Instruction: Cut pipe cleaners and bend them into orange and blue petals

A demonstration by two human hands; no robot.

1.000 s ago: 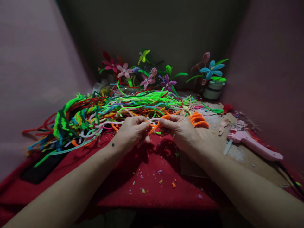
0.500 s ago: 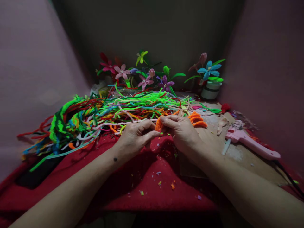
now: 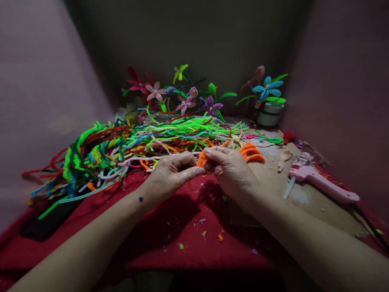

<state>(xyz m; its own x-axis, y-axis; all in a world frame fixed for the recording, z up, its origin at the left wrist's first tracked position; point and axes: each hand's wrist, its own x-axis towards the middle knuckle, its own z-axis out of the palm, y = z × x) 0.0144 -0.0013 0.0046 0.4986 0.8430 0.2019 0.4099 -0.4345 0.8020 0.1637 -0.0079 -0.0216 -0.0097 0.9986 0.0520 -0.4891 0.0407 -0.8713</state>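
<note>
Head cam: both hands together at centre, over the near edge of the pile. Left hand (image 3: 176, 170) pinched on the orange piece (image 3: 202, 158), thumb along its lower side. Right hand (image 3: 232, 168) clamped on the same piece from the other side, thumb on top. Piece is small, mostly covered by fingers; exact shape can't be made out.

Orange loops (image 3: 253, 154) just beside right hand, on the board (image 3: 313, 215). Glue gun (image 3: 326, 184) further right on the board, nozzle end toward the hands, cord off to the right. Pile of fuzzy stems (image 3: 185, 123) behind and left of the hands, mixed colours. Black slab (image 3: 45, 223) partly under its left end. Red cloth (image 3: 152, 251) underneath, scraps (image 3: 220, 237) scattered nearer the front edge. Flowers (image 3: 186, 104) along the back, jar (image 3: 270, 115) back right.
</note>
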